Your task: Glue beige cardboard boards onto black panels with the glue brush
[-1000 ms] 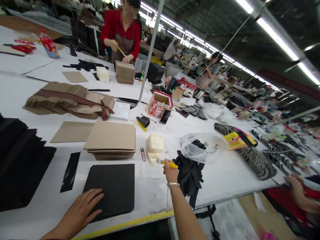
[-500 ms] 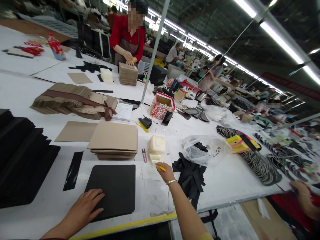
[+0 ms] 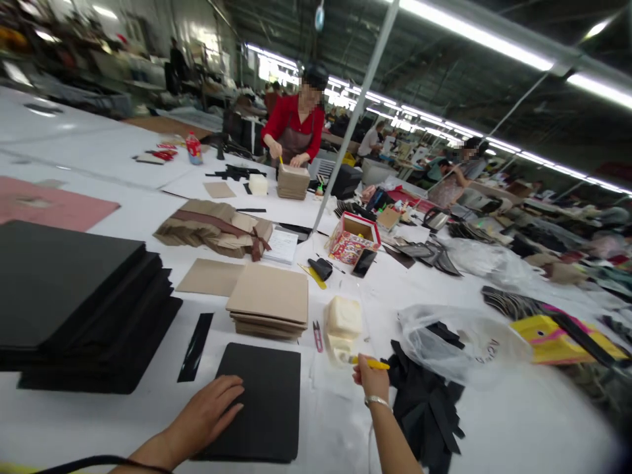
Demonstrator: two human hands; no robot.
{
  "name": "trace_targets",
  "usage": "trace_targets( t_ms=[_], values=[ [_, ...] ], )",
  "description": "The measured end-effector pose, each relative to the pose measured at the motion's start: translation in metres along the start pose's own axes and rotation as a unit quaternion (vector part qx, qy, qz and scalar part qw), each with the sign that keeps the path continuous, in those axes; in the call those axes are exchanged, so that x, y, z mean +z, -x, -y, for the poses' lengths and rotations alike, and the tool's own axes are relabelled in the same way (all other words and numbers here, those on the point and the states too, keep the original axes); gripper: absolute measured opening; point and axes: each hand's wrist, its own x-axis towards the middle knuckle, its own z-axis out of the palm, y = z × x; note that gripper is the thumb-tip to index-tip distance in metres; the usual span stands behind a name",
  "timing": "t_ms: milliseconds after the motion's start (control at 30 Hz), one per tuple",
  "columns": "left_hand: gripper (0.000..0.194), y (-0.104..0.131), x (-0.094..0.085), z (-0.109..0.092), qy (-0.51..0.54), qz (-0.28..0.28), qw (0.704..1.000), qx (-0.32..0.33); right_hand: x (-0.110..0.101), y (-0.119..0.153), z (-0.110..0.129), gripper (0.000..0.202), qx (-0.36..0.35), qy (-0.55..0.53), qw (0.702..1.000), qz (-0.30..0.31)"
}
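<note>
My left hand (image 3: pixel 210 409) lies with its fingers extended on the left part of a black rectangular sheet (image 3: pixel 266 401). My right hand (image 3: pixel 372 380) is closed round a yellow-handled brush (image 3: pixel 372 363), whose tip is at the mouth of a cream-coloured plastic container (image 3: pixel 344 319). Pink-handled snips (image 3: pixel 317 337) lie just left of the container. Behind the black sheet is a stack of beige boards (image 3: pixel 268 296), with a single beige board (image 3: pixel 210 276) to its left. A shiny black strip (image 3: pixel 196 347) lies between the black sheet and the tall black stack.
A tall stack of black sheets (image 3: pixel 64 289) fills the left. Black strips (image 3: pixel 427 411) and a clear plastic bag (image 3: pixel 459 342) lie right of my right hand. Behind are a patterned box (image 3: pixel 353 240) and a metal pole (image 3: pixel 355 118). Across the table, a person in red (image 3: pixel 296 128) handles boards.
The view has swung left, so the table things appear further right. My right hand has turned, with the brush now level and its tip at the container. My left hand stays on the black sheet.
</note>
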Motion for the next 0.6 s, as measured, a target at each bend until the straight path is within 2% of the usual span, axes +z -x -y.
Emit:
trace_targets(
  t_ms=[67, 100, 167, 233, 267, 333, 433, 500, 600],
  values=[
    [0.022, -0.021, -0.016, -0.001, -0.017, -0.043, 0.999, 0.025, -0.009, -0.008, 0.003, 0.032, 0.068, -0.028, 0.997, 0.023],
    [0.023, -0.034, -0.023, -0.001, -0.026, -0.058, 0.997, 0.039, -0.016, -0.013, 0.008, 0.031, 0.069, -0.033, 0.997, 0.019],
    [0.026, -0.062, -0.033, -0.002, -0.042, -0.067, 0.995, 0.066, -0.027, -0.023, 0.026, 0.028, 0.032, -0.034, 0.999, 0.000],
    [0.034, -0.090, -0.035, -0.003, -0.055, -0.045, 0.994, 0.082, -0.027, -0.031, 0.062, 0.026, -0.023, -0.054, 0.998, -0.012],
    [0.039, -0.104, -0.033, -0.002, -0.062, -0.028, 0.994, 0.081, -0.020, -0.033, 0.085, 0.027, -0.046, -0.073, 0.996, -0.004],
    [0.051, -0.126, -0.024, -0.001, -0.075, 0.014, 0.995, 0.064, 0.007, -0.034, 0.137, 0.031, -0.097, -0.145, 0.984, 0.045],
    [0.062, -0.144, -0.007, 0.005, -0.077, 0.065, 0.995, 0.017, 0.068, -0.023, 0.208, 0.035, -0.151, -0.196, 0.955, 0.163],
    [0.064, -0.146, 0.002, 0.010, -0.063, 0.078, 0.995, -0.002, 0.105, -0.012, 0.238, 0.033, -0.180, -0.200, 0.933, 0.238],
    [0.064, -0.145, 0.006, 0.014, -0.041, 0.077, 0.996, -0.010, 0.141, -0.002, 0.258, 0.027, -0.202, -0.179, 0.906, 0.325]
  ],
)
